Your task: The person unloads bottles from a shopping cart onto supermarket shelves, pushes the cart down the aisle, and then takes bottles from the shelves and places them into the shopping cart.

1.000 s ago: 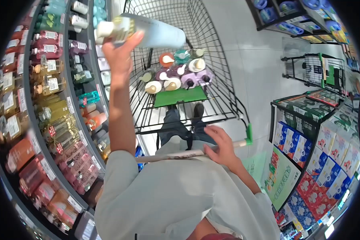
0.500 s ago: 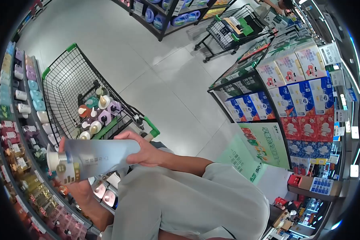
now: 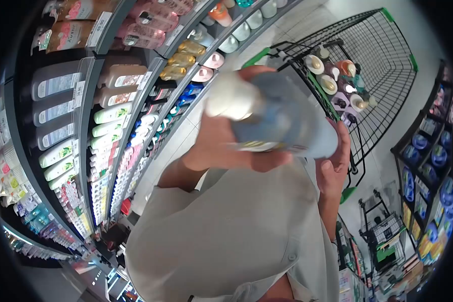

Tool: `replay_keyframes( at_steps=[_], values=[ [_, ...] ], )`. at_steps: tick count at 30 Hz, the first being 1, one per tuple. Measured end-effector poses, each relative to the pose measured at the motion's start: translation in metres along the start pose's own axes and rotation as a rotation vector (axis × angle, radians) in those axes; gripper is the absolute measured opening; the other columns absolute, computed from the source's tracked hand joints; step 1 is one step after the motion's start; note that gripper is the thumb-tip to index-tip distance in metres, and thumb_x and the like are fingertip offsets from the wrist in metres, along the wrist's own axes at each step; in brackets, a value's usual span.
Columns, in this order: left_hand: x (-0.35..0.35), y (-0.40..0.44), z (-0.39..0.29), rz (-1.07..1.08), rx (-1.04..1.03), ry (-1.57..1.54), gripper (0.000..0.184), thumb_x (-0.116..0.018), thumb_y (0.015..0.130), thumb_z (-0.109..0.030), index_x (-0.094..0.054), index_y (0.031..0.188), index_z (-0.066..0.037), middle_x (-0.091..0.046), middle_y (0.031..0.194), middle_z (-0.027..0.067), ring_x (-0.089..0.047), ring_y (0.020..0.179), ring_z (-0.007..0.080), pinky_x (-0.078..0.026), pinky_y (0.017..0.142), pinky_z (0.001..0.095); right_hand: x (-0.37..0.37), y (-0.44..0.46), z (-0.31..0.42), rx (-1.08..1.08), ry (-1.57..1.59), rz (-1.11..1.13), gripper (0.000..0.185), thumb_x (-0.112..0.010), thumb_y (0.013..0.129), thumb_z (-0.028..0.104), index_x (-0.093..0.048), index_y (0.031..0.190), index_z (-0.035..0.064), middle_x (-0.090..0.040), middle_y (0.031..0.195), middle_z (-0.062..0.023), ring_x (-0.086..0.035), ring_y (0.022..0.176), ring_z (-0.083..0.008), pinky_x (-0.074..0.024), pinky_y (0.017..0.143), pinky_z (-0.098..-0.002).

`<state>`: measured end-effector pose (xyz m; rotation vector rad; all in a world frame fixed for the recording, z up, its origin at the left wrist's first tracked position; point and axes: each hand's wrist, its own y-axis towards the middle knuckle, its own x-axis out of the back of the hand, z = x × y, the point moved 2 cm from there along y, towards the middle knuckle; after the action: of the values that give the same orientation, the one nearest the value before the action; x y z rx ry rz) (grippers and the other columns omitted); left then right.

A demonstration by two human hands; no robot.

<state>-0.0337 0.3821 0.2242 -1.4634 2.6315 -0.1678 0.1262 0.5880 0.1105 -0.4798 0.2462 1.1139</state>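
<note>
A large blue-grey bottle with a cream cap lies sideways in front of my chest, blurred by motion. My left hand is wrapped round its cap end, fingers on both sides. At the bottle's base is my right hand, its fingers and palm against the end. Behind the bottle, to the right, stands a black wire shopping cart with green corners. Several pump bottles in orange, purple and green are grouped inside it near the handle side.
Shelves full of bottles curve along the left, close to my left arm. On the right a dark rack holds blue containers. A second cart stands at lower right, near stacked boxes.
The view has turned towards the left shelves, and the cart now appears at upper right. Both hands still hold the bottle, which has moved closer to the camera; a second ago only my left hand held it.
</note>
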Motion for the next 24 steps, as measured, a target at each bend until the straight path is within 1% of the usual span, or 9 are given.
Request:
replay_keyframes(
  at_steps=[2,5,7,10,13,15,17,20,24],
  values=[
    [0.042,-0.015,0.029,-0.197,-0.176,-0.164,0.112,-0.098,0.057,-0.022,-0.034,0.147,-0.001,-0.055,0.133,0.015,-0.06,0.12,0.0262,-0.053,0.1,0.0413,-0.015,0.016,-0.005,-0.029,-0.029,0.07,0.092,-0.085,0.083,0.035,-0.035,0.154,0.0055,-0.045,0.15,-0.0148,-0.047,0.137,-0.0274,-0.0437,0.109,-0.0415],
    [0.107,-0.009,0.07,-0.351,-0.296,0.053,0.11,-0.098,0.059,-0.024,-0.034,0.146,0.0,-0.054,0.135,0.0164,-0.059,0.122,0.0259,-0.054,0.1,0.0434,-0.023,0.037,-0.024,-0.094,-0.142,0.133,0.077,-0.081,0.087,0.024,-0.042,0.15,0.0054,-0.05,0.146,-0.0135,-0.051,0.13,-0.0233,-0.0463,0.102,-0.0387],
    [0.141,0.015,0.095,-0.677,-0.329,0.219,0.094,-0.096,0.063,-0.02,-0.045,0.138,0.002,-0.06,0.126,0.0137,-0.064,0.112,0.0225,-0.055,0.096,0.0399,-0.033,0.056,-0.03,-0.099,-0.251,0.166,0.068,-0.079,0.088,0.018,-0.047,0.147,0.0057,-0.053,0.142,-0.0124,-0.055,0.124,-0.0212,-0.0484,0.097,-0.0361],
    [0.167,0.069,0.106,-0.843,-0.035,0.127,0.061,-0.09,0.072,-0.009,-0.058,0.123,0.003,-0.069,0.102,0.0063,-0.068,0.09,0.0153,-0.057,0.085,0.0302,-0.058,0.076,-0.03,-0.093,-0.699,0.294,0.049,-0.077,0.084,0.004,-0.061,0.13,0.0058,-0.06,0.127,-0.0108,-0.06,0.102,-0.0204,-0.0474,0.079,-0.0289],
    [0.194,0.119,0.136,-0.621,-0.216,0.359,0.064,-0.092,0.07,-0.011,-0.059,0.123,0.0,-0.068,0.106,0.0063,-0.067,0.094,0.0151,-0.057,0.084,0.0309,-0.065,0.086,-0.027,-0.063,-0.814,0.293,0.053,-0.078,0.083,0.004,-0.06,0.132,0.0045,-0.06,0.128,-0.0124,-0.06,0.103,-0.0245,-0.0488,0.081,-0.0323],
    [0.208,0.148,0.185,-0.621,-0.118,0.519,0.065,-0.093,0.067,-0.012,-0.06,0.122,-0.002,-0.065,0.11,0.0088,-0.064,0.101,0.0199,-0.055,0.087,0.0357,-0.061,0.088,-0.035,0.015,-0.901,0.305,0.057,-0.08,0.08,0.006,-0.059,0.133,0.004,-0.06,0.129,-0.0144,-0.061,0.104,-0.0316,-0.0499,0.084,-0.0379],
    [0.215,0.181,0.225,-0.523,-0.361,0.905,0.067,-0.094,0.064,-0.014,-0.06,0.121,-0.003,-0.06,0.117,0.0121,-0.059,0.107,0.0272,-0.051,0.09,0.042,-0.061,0.086,-0.045,0.044,-1.081,0.367,0.061,-0.082,0.077,0.008,-0.059,0.133,0.004,-0.06,0.13,-0.0166,-0.06,0.109,-0.0372,-0.0499,0.089,-0.0437],
    [0.234,0.229,0.295,-0.578,-0.082,0.762,0.074,-0.094,0.061,-0.018,-0.058,0.123,-0.002,-0.057,0.12,0.0147,-0.052,0.113,0.034,-0.044,0.097,0.0476,-0.055,0.083,-0.052,-0.003,-1.126,0.305,0.059,-0.083,0.075,0.01,-0.061,0.13,0.004,-0.062,0.124,-0.0163,-0.061,0.108,-0.0381,-0.0496,0.092,-0.0461],
    [0.262,0.264,0.376,-0.621,-0.135,1.017,0.091,-0.093,0.058,-0.026,-0.049,0.133,0.0,-0.052,0.126,0.0185,-0.043,0.125,0.0398,-0.032,0.109,0.0525,-0.054,0.08,-0.057,-0.021,-1.145,0.247,0.057,-0.083,0.075,0.012,-0.063,0.127,0.0033,-0.065,0.118,-0.0151,-0.062,0.105,-0.0367,-0.0508,0.09,-0.0462]
  ],
)
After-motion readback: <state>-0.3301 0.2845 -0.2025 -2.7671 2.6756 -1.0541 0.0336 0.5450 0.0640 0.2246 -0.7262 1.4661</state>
